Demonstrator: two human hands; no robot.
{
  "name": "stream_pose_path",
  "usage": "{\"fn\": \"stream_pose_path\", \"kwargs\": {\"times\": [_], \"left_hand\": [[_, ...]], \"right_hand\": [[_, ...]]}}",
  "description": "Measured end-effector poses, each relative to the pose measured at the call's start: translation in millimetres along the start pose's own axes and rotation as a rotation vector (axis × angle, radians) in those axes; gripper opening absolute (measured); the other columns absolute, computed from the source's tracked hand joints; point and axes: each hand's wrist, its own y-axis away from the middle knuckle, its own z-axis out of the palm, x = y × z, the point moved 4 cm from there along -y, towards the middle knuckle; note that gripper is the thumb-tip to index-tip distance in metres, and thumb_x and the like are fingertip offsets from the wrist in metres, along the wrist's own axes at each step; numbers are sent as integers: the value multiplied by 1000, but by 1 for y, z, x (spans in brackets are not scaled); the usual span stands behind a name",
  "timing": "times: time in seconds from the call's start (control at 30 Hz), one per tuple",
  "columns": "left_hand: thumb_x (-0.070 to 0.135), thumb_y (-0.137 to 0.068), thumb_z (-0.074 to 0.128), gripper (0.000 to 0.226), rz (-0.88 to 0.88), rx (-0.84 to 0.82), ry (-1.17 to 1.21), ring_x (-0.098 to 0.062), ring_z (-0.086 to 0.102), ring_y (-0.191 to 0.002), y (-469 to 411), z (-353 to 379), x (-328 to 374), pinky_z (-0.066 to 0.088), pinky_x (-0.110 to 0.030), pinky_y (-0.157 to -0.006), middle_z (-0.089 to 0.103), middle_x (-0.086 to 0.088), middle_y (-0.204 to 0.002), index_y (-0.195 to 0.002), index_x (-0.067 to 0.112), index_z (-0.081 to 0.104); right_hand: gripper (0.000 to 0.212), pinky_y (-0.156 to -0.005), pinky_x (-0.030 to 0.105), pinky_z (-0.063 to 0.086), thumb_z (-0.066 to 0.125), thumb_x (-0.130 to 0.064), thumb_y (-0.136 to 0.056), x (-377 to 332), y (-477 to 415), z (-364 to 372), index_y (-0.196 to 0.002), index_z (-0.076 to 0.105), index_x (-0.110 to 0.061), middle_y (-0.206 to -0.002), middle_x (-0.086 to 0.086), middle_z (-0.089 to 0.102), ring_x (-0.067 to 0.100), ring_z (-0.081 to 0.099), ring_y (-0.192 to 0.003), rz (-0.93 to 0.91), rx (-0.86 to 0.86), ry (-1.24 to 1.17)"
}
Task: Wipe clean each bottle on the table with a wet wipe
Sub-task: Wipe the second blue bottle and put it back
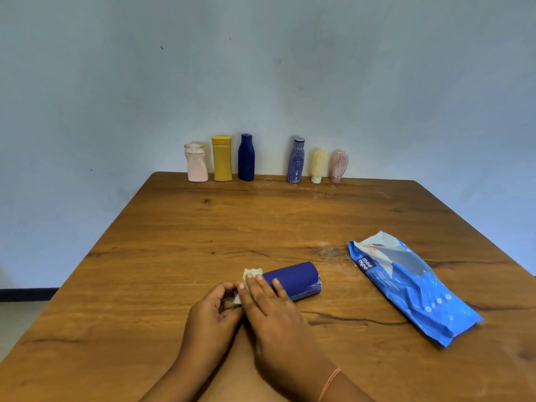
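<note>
Our left hand (214, 303) curled round the neck end of the dark blue bottle (293, 280), which lay on its side on the near table (174, 242). Our right hand (269, 309) pressed the wet wipe (251, 274) onto it with straight fingers. We judged that a slack grip could let it roll right toward the wipe pack (406, 285). At the far edge stood 3 streaked bottles (319, 166), not yet cleaned.

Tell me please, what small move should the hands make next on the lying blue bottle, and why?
Probably slide the right hand with the wet wipe along the lying blue bottle toward its base: the wipe sits at the neck end, which the left hand grips.
</note>
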Motion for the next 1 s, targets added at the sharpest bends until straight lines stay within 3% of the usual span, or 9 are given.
{"fn": "stream_pose_path", "kwargs": {"times": [0.1, 0.23, 0.3, 0.4, 0.47, 0.63, 0.73, 0.9, 1.0], "left_hand": [[-15, -71, 67, 41, -22, -12, 62, 10, 64, -72, 0, 3, 3, 46, -3, -65, 67, 11, -87, -99, 14, 60], [-9, -72, 70, 45, -3, 0, 33, 10, 64, -76, 0, 1, 3, 45, -2, -67, 67, 11, -91, -93, 29, 58], [-8, -73, 69, 44, -1, 6, 9, 12, 63, -75, 1, 2, 3, 44, -1, -66, 66, 12, -90, -94, 29, 58], [-11, -75, 66, 40, 7, 8, 5, 15, 61, -68, 1, 2, 6, 43, 0, -62, 65, 13, -84, -95, 23, 58], [-11, -78, 62, 37, 23, 27, -26, 17, 60, -68, 0, 1, 6, 42, 1, -63, 63, 16, -84, -96, 21, 58], [-7, -77, 66, 37, 6, 24, -37, 14, 58, -61, 1, 0, 6, 42, 0, -61, 64, 13, -78, -102, 19, 60], [-5, -76, 68, 37, 7, 20, -30, 14, 58, -61, 2, 1, 8, 42, 0, -61, 64, 14, -79, -103, 19, 59], [-4, -76, 69, 38, -2, 32, -14, 15, 59, -65, 2, 1, 6, 42, 0, -62, 65, 14, -80, -103, 21, 59], [-6, -76, 67, 38, -8, 27, -10, 15, 59, -63, 2, 2, 7, 42, 0, -61, 65, 11, -78, -101, 21, 59]], "right_hand": [[66, -112, 32, 25, 30, -15, -69, 42, -1, -5, -131, 51, -9, -136, 7, 52, 19, 48, -126, 187, -16, -6], [63, -112, 26, -10, 12, -12, -86, 70, 4, -11, -148, 6, -9, -157, 7, 2, 17, -2, -144, 274, -69, -64], [67, -112, 27, -5, 31, -2, -87, 55, 6, -11, -148, 4, -6, -155, 7, -4, 18, -4, -143, 303, -19, -73], [68, -103, 34, 35, 47, -8, -66, 16, 8, 2, -134, 45, -4, -141, 11, 43, 22, 43, -130, 247, -21, -115], [64, -98, 37, 42, 39, -18, -67, -7, 6, 6, -130, 52, -8, -134, 8, 53, 20, 49, -125, 99, -52, -69], [66, -106, 40, 27, 32, -19, -70, 15, -6, -6, -133, 49, -8, -138, 6, 50, 18, 45, -129, 86, -77, -27], [69, -113, 32, -4, 27, -10, -79, 54, -5, -12, -147, 16, -7, -155, 6, 16, 18, 13, -144, 195, -110, -100], [67, -113, 25, -7, 32, -10, -91, 65, 8, -16, -149, -2, -10, -157, 6, -6, 16, -6, -144, 358, -55, -158], [68, -113, 28, -3, 30, -9, -86, 29, 15, -4, -148, 5, -5, -156, 11, -4, 23, 0, -145, 377, -58, -190]]}}
